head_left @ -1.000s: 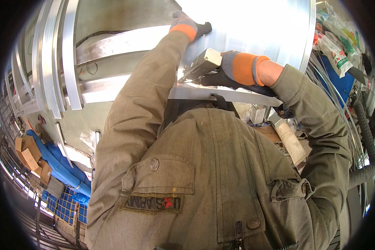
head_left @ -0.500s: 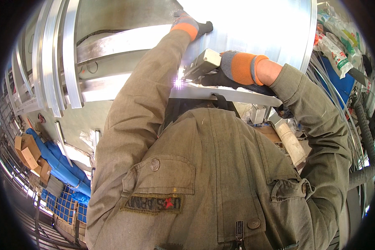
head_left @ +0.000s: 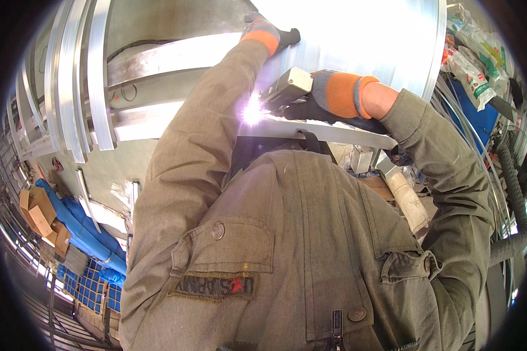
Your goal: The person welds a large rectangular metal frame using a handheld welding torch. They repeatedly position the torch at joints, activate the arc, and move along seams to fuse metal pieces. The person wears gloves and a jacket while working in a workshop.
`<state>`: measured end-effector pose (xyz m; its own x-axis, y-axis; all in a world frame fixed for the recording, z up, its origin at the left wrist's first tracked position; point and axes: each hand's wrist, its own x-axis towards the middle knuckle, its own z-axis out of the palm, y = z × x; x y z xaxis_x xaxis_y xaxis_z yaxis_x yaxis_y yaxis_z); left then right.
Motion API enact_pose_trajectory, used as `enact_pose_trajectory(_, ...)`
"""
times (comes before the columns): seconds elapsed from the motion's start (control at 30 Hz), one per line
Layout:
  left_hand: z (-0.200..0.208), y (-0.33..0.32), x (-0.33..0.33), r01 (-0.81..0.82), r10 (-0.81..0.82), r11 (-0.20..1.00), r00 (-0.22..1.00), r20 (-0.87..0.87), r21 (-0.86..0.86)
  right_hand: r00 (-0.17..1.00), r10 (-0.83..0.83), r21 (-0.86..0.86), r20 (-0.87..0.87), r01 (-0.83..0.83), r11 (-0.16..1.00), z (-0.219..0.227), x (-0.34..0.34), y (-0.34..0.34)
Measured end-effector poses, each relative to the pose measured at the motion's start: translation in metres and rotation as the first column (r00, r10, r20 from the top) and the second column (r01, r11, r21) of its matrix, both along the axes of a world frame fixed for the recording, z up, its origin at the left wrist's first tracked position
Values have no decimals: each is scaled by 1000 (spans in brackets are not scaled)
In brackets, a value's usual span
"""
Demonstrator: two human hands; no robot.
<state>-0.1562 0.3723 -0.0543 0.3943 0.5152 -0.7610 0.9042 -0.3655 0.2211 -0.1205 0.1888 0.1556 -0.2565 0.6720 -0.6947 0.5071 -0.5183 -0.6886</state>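
My right hand [head_left: 328, 96], in a grey, orange and black glove, is closed round a boxy handheld welding gun [head_left: 291, 85]. At the gun's tip burns a bright violet-white welding spark [head_left: 252, 111], right by the edge of a metal strip [head_left: 345, 136] that runs in front of my body. Farther off, my left hand [head_left: 269, 35], gloved alike, lies at the left edge of a large shiny metal sheet [head_left: 357, 52]. Its thumb stands apart from the fingers and nothing shows in its grip. Glare washes out much of the sheet, and my left sleeve covers part of the work beside the spark.
Several long metal profiles [head_left: 102, 76] lie at the left across metal bars [head_left: 170, 61]. Beyond them are cardboard boxes [head_left: 38, 210] and blue rolled sheeting [head_left: 82, 231]. On the right are plastic bags [head_left: 471, 76], thin rods and a thick dark hose [head_left: 512, 193].
The welding spark has grown larger and brighter, with a wider violet glow. My right hand and the gun have shifted only slightly; the left hand stays in place.
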Motion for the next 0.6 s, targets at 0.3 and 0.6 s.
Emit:
enact_pose_trajectory(0.3,30,6,-2,22,-22,999,1000,-1,-39,992,86,68,88,-92,993,-7,3,-6)
enact_pose_trajectory(0.6,83,3,-5,54,-54,997,999,11,-64,1000,21,-19,4,-21,1000,30,6,2)
